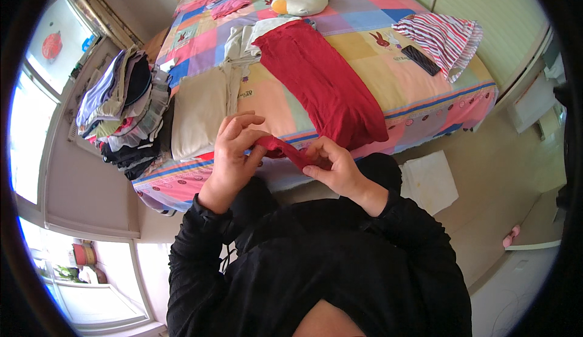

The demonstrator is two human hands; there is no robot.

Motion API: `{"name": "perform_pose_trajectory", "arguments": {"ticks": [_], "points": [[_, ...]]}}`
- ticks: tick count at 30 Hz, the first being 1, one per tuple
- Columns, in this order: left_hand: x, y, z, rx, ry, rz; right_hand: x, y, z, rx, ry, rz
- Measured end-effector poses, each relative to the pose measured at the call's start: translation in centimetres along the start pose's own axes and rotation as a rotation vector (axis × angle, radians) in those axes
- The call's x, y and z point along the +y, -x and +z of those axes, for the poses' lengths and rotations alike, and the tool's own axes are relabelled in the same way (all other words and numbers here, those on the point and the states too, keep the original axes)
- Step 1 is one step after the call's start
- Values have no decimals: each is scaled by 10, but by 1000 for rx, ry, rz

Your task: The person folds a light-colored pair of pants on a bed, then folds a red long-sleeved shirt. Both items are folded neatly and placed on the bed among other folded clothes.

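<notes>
A small piece of red fabric (284, 150) is stretched between my hands, just off the near edge of the bed. My left hand (237, 150) pinches its left end between thumb and fingers. The other end is gripped by my right hand (334, 164). Beyond it, a long red garment (323, 81) lies lengthwise on the patchwork bedspread (268, 95), its lower end close to my right hand. Folded beige trousers (200, 107) lie to the left, beside a tall stack of folded clothes (127, 104). Whether the small piece is a separate item I cannot tell.
On the bed are a white neck pillow (303, 4), a black phone (420, 60) and a red-striped garment (444, 40). Pale clothing (241, 43) lies beyond the trousers. A white cloth or sheet (430, 179) is on the floor to the right. A window (34, 132) is at the left.
</notes>
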State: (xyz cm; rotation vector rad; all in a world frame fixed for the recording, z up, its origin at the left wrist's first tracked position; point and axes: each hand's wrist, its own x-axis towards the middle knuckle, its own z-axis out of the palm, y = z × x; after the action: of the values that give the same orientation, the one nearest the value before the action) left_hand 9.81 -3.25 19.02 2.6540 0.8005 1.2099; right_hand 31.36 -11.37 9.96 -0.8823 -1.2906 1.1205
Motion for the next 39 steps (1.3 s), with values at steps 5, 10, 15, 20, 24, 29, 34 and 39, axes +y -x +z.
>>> {"name": "perform_pose_trajectory", "arguments": {"ticks": [5,10,15,20,24,29,34,39], "points": [[12,-32,1,-47,118,-65,3,4,-14,-112,216,-22],[15,-75,15,-31,375,-275,7,3,-36,-56,263,-166],[3,-130,26,41,411,-180,18,1,-89,262,313,-126],[-9,-175,33,38,476,-139,35,10,-154,372,521,8],[-14,-196,34,33,345,-50,42,25,-158,151,841,-105],[-8,-213,37,-10,339,-53,54,29,-126,-6,1088,-128],[7,-221,39,-19,307,-21,77,24,-107,83,1210,4],[16,-235,37,-15,250,10,93,24,-105,149,1294,84]]}}
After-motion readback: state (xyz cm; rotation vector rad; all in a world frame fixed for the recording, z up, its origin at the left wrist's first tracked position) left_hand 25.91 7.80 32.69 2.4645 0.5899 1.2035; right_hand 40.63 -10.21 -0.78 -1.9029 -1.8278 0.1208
